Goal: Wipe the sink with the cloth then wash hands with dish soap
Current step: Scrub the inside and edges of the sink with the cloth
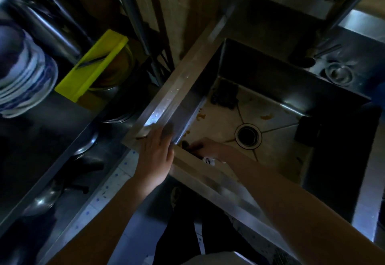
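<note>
The deep steel sink point(277, 81) fills the middle and right of the head view, with a round drain point(248, 135) in its pale floor and orange-brown food stains near the left wall. My left hand point(155, 156) lies flat, fingers apart, on the sink's near left corner rim. My right hand point(210, 150) reaches down inside that near corner, closed on a bunched cloth point(209, 160) that shows white and dark beside the wrist. No dish soap bottle is visible.
A dark sponge-like block point(226, 93) rests in the sink's far left corner, another dark block point(308, 131) at the right. Left of the sink, shelves hold stacked blue-and-white bowls point(25, 71), a yellow-green board point(91, 64) and ladles. A faucet base point(325, 56) stands behind the sink.
</note>
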Demonstrator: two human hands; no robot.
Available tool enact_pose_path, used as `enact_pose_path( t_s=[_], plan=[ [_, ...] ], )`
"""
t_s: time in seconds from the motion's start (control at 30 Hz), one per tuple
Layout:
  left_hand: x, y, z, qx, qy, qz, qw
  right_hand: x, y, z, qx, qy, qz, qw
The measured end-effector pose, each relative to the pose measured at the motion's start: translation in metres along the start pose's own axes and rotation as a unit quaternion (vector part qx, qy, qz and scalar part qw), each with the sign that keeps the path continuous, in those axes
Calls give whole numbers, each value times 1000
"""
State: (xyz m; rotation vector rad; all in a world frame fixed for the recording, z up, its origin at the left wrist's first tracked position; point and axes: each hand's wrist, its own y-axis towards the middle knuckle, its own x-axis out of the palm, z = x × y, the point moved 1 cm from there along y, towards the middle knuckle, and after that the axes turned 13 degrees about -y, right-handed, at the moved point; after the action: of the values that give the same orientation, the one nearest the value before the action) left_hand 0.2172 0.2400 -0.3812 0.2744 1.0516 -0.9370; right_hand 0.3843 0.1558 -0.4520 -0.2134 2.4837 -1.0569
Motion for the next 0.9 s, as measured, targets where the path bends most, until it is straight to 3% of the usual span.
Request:
enact_pose_path(
  t_s=[0.13,0.27,0.6,0.9],
  plan=[
    [3,-1,3,-29,2,0,1000,-1,-8,4,-35,7,-1,999],
    [10,-2,11,-46,8,-7,999,1,-30,38,4,69,-43,997],
    [34,-12,39,-139,1,35,990,8,-110,129,92,65,-86,990],
    [37,-35,46,-146,-1,85,986,6,-57,68,68,73,-57,993]
  ],
)
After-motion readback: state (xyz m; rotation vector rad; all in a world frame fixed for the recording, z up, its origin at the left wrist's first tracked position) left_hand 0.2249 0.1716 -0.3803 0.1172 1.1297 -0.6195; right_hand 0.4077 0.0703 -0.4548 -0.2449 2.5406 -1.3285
